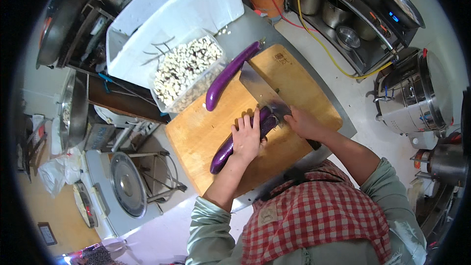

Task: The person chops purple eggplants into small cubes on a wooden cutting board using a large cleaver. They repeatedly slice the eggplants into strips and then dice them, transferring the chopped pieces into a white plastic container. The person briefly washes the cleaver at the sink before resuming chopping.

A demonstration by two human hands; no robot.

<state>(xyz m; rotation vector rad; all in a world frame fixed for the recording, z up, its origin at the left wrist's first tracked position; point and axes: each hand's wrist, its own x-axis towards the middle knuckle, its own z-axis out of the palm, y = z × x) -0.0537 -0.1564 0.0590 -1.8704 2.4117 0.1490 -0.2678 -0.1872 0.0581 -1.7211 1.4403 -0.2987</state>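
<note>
My left hand [245, 136] grips a glossy purple eggplant [222, 156] from above, holding it against the wooden cutting board [198, 136]. At its far end the eggplant looks split or doubled, partly hidden by my fingers. My right hand [303, 123] is closed around the handle of a broad cleaver [261, 90]. The blade stands at the eggplant's far end; whether its edge touches the eggplant cannot be told. A second, whole eggplant [232, 75] lies beyond, partly over the board's far edge. Beside that, a clear plastic container [187, 99] is full of white diced pieces.
A white foam box [206, 3] stands behind the container. Past the grey table [254, 25] are an orange gas cylinder [266, 2], a yellow hose [320, 40] and a stove with pots [336, 13] beneath. A round metal lid [128, 184] is at left, a steel urn [415, 92] at right.
</note>
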